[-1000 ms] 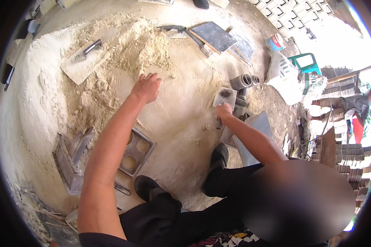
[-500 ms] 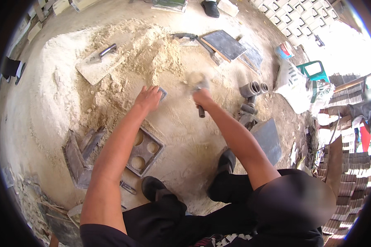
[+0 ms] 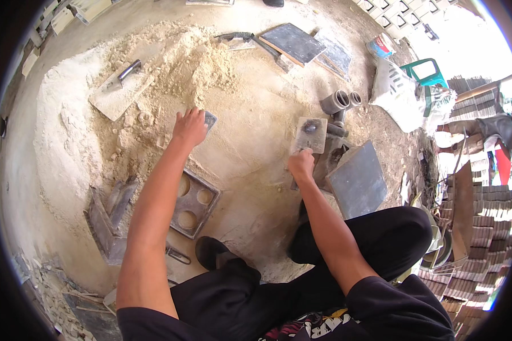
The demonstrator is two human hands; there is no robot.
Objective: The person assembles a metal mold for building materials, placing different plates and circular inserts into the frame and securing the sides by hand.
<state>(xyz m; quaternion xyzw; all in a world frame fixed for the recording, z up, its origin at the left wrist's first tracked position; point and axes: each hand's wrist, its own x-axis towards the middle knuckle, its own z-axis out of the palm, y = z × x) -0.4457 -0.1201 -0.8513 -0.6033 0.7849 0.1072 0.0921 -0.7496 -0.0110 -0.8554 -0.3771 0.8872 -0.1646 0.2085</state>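
Note:
My right hand (image 3: 301,165) is closed around the handle of a trowel. Its pale rectangular blade (image 3: 318,143), with a dark round patch on it, points away from me beside grey cylindrical pieces (image 3: 335,102). Over by the heap of pale sandy powder (image 3: 205,65), my left hand (image 3: 190,127) is closed on a small flat grey block (image 3: 210,120), mostly hidden by the fingers. Partly behind my left forearm lies a square dark mould (image 3: 202,213) with round recesses. A second trowel (image 3: 115,91) with a dark handle rests on the heap's left side.
An angular dark mould (image 3: 105,227) lies left of my left forearm. Grey boards (image 3: 293,42) lie at the back, and another grey board (image 3: 358,181) leans by my right knee. White sacks (image 3: 397,95) and a green plastic item (image 3: 425,71) stand at the right.
My right hand has swung right and nearer to me with the trowel, from the powdery floor to the cylindrical pieces. My right knee has shifted outward. The whole view has shifted slightly.

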